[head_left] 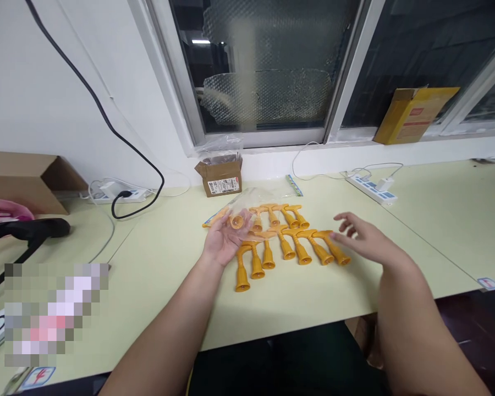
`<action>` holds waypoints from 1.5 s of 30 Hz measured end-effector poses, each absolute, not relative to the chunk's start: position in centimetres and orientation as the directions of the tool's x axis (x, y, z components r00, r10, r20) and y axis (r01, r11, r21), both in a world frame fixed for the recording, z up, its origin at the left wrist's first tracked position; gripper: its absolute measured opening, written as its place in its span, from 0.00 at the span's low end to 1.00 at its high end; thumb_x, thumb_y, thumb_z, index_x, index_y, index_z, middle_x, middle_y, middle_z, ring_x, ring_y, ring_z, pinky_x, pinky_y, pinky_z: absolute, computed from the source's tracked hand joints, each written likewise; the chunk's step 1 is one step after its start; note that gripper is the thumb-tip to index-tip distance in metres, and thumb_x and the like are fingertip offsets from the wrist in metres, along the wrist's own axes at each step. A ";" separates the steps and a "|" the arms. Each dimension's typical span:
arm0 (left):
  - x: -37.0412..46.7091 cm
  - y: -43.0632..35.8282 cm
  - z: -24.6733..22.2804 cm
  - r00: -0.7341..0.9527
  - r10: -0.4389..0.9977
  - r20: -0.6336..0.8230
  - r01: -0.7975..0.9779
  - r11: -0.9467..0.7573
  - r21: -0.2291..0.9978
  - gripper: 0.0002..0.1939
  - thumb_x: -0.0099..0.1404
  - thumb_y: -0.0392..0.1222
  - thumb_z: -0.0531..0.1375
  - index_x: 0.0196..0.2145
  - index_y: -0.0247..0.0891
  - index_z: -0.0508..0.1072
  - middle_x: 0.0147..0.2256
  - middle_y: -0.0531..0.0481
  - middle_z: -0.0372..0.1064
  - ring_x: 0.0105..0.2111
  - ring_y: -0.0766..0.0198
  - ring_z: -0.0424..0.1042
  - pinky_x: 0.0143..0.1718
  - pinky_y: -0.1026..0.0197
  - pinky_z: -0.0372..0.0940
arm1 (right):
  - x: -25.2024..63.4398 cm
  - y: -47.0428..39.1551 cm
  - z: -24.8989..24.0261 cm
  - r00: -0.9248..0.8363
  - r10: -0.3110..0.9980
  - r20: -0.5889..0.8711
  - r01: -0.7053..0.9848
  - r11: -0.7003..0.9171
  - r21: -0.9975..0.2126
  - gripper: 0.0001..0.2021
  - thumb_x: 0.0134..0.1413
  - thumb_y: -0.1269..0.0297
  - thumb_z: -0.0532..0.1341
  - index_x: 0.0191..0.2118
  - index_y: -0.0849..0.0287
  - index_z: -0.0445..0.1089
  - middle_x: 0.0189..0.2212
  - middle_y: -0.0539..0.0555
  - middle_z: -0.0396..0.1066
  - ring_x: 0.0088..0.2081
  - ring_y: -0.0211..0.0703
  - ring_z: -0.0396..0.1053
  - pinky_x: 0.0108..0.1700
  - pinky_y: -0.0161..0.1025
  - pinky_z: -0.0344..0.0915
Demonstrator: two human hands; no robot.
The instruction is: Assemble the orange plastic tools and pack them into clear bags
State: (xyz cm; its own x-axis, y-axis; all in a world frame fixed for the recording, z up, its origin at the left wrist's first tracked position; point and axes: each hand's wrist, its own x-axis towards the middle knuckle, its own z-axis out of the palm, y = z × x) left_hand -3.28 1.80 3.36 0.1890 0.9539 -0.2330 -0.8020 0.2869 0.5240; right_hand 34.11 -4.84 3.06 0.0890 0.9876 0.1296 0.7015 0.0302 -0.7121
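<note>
The left hand's (221, 243) fingers curl around a clear plastic bag (268, 197) and an orange piece (236, 221); the right hand's (363, 237) fingers spread loosely beside orange T-handled pieces (303, 252) on the bench (169, 264).

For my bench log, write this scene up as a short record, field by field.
Surface: pale table
Laid out: yellow pieces in two rough rows
Left grip: palm up, holding a clear plastic bag; yellow piece at the fingers, whether inside the bag unclear
Right grip: open, nothing seen in it, by the front row's right end; contact unclear
Near wall: small cardboard box; power strip farther right
Window sill: yellow carton
</note>
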 end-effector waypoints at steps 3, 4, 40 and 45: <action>-3.3 1.6 3.6 0.205 0.950 -0.236 -0.805 0.301 0.511 0.22 0.72 0.37 0.56 0.62 0.33 0.65 0.54 0.32 0.74 0.52 0.48 0.78 0.47 0.50 0.78 | 35.4 -7.7 -0.2 0.190 0.981 -0.028 0.740 -0.162 -0.653 0.38 0.48 0.41 0.68 0.62 0.55 0.66 0.43 0.58 0.76 0.33 0.47 0.75 0.35 0.45 0.72; -3.3 1.5 3.5 0.218 0.947 -0.235 -0.805 0.311 0.505 0.22 0.72 0.38 0.55 0.62 0.34 0.66 0.55 0.33 0.74 0.53 0.47 0.78 0.47 0.48 0.77 | 35.2 -8.4 -1.2 0.194 0.981 -0.027 0.736 -0.164 -0.656 0.37 0.51 0.41 0.66 0.63 0.55 0.64 0.43 0.58 0.76 0.33 0.48 0.75 0.36 0.46 0.72; -2.0 1.2 2.5 0.213 0.962 -0.173 -0.793 0.273 0.545 0.24 0.72 0.35 0.55 0.63 0.46 0.63 0.60 0.41 0.72 0.52 0.48 0.79 0.55 0.41 0.72 | 20.4 -7.7 0.9 0.200 0.897 0.395 0.139 0.374 -0.917 0.16 0.61 0.56 0.66 0.53 0.52 0.72 0.56 0.60 0.72 0.54 0.52 0.74 0.55 0.51 0.75; -1.5 0.9 2.2 0.220 0.968 -0.118 -0.762 0.246 0.599 0.28 0.71 0.35 0.57 0.65 0.48 0.59 0.58 0.42 0.73 0.47 0.52 0.81 0.56 0.41 0.71 | 19.4 -7.7 2.0 0.094 0.954 0.284 -0.009 0.286 -0.958 0.20 0.58 0.54 0.69 0.54 0.51 0.71 0.52 0.58 0.75 0.50 0.50 0.77 0.51 0.48 0.76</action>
State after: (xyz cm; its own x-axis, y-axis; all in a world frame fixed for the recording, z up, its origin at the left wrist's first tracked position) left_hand -1.49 0.89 2.23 0.2196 0.9685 -0.1177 -0.7621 0.2456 0.5991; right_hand 19.41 -7.73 1.96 0.0939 0.9542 0.2841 -0.0090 0.2861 -0.9581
